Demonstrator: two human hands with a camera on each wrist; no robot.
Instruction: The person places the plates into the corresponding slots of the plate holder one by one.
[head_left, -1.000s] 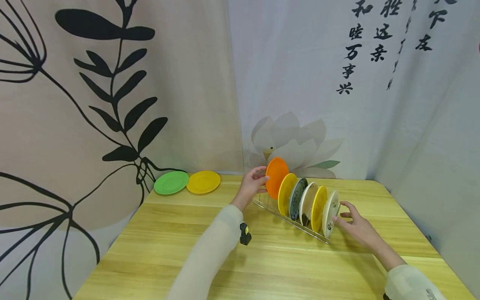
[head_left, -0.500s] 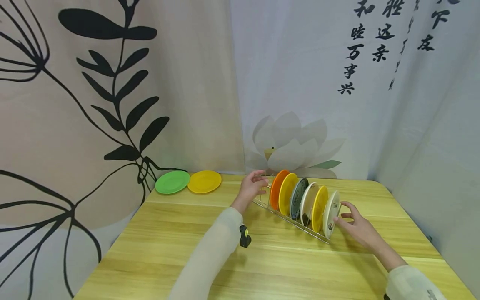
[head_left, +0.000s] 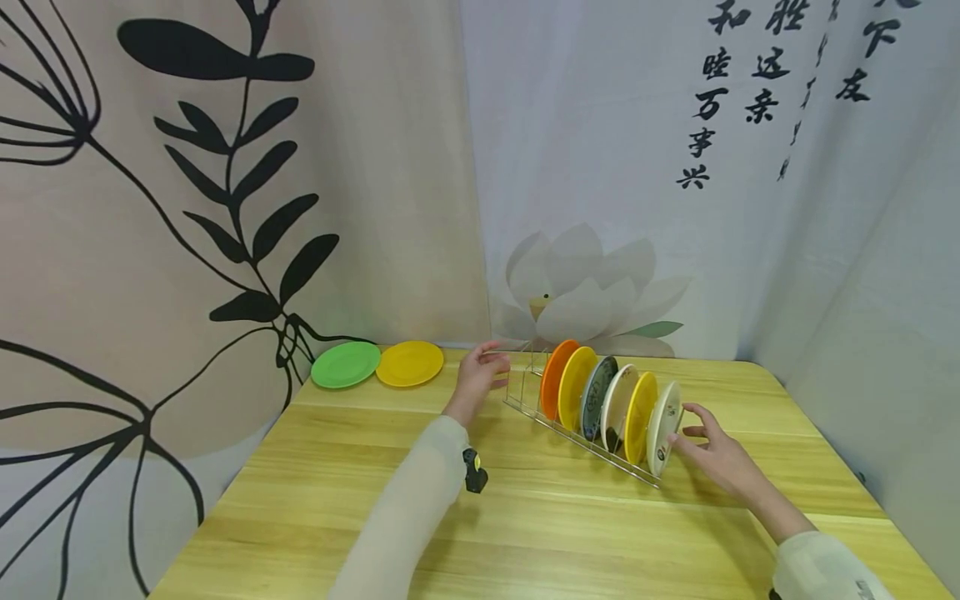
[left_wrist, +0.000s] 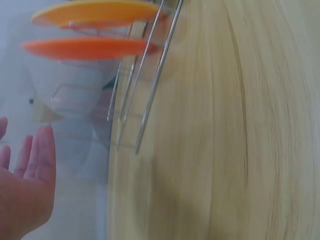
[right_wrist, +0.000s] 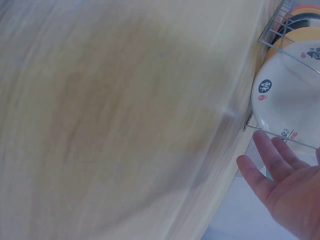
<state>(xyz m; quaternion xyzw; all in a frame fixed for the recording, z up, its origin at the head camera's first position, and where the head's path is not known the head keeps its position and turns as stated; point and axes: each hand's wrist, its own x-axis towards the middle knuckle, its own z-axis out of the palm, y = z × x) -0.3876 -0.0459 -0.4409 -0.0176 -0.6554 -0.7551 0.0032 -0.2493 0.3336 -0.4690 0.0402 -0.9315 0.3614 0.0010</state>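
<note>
Head view, items listed from the near edge outward. Right sleeve (head_left: pixel 825 567) and left sleeve (head_left: pixel 405 508), both pale; a small black device (head_left: pixel 474 471) at the left cuff. Wooden table (head_left: pixel 300 517), light grain, beneath everything.

Right hand (head_left: pixel 716 454): fingers spread with a gap between them, tips at the near end of the wire rack (head_left: pixel 581 444); whether they press on the wire cannot be told. Right wrist view shows the fingers extended beside the end wire.

Wire rack, silver, set slantwise on the table, holding six plates on edge. In order, near to far: white plate (head_left: pixel 663 429) with small printed marks; near yellow plate (head_left: pixel 637 417); cream plate (head_left: pixel 616 404), dark patch low on its face; blue-grey plate (head_left: pixel 595 398), patterned; far yellow plate (head_left: pixel 572 392); orange plate (head_left: pixel 552 383). Beyond the orange plate, a bare stretch of rack.

Left hand (head_left: pixel 476 379): just off the rack's far end, fingers loose and parted, holding nothing; left wrist view confirms it apart from the wires.

Far edge of table, left: flat yellow plate (head_left: pixel 409 363) beside green plate (head_left: pixel 346 365). Behind, cloth backdrop (head_left: pixel 390 208) with black plant prints, pale lotus and dark written characters.
</note>
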